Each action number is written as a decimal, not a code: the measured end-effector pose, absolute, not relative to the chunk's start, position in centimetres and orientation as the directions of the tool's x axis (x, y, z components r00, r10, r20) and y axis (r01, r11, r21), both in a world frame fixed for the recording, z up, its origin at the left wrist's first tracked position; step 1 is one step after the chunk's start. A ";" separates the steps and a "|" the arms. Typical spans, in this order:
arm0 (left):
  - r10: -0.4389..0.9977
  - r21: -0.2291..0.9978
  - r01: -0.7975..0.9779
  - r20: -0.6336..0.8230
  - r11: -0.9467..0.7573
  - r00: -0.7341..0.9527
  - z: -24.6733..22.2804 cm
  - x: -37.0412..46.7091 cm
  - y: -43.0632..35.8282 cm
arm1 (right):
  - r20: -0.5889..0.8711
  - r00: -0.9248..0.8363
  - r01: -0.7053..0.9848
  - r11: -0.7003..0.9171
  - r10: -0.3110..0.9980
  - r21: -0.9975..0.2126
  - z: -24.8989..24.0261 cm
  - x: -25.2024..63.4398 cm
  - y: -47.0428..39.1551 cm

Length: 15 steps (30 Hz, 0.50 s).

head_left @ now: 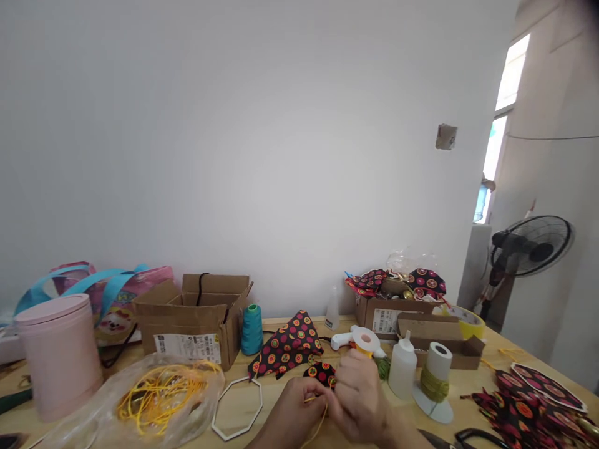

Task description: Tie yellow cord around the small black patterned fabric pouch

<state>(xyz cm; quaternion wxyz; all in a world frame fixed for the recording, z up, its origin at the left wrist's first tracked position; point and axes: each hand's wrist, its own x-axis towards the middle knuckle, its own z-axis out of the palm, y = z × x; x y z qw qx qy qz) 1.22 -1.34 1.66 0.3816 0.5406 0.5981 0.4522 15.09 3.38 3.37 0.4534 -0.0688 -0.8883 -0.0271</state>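
Observation:
My left hand [292, 408] and my right hand [360, 399] meet low at the centre of the wooden table [281, 415]. Both pinch a thin yellow cord [322, 419] that hangs down between them. A small piece of black fabric with red and orange circles [321, 373] lies just behind my fingers. A white hexagonal frame [238, 408] rests on the table to the left of my left hand.
Left: a pink canister [60, 352], a clear bag of yellow cord [154, 393], an open cardboard box [199, 318], a teal thread spool [252, 329]. Right: a glue gun [358, 340], a white bottle [402, 371], a green cord spool [435, 380], patterned fabric pieces [528, 399], a fan [531, 246].

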 end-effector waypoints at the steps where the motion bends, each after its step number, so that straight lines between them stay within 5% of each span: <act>1: 0.991 0.952 0.305 0.058 -0.019 -0.120 1.6 1.1 -1.3 | 0.802 -0.585 0.183 0.983 0.117 -0.010 3.4 14.8 4.6; 7: 0.988 0.968 0.250 0.055 -0.017 -0.145 1.1 0.5 -0.8 | 0.636 -0.551 0.362 0.842 0.540 -0.401 2.5 14.9 7.0; 11: 0.991 0.974 0.225 0.035 -0.005 -0.128 1.1 0.2 -0.6 | 0.545 -0.689 0.173 0.839 0.478 -0.516 2.4 14.6 6.1; 15: 0.994 0.974 0.227 0.025 0.000 -0.107 1.3 0.1 -0.6 | 0.575 -0.693 0.171 0.875 0.434 -0.454 2.2 14.4 6.4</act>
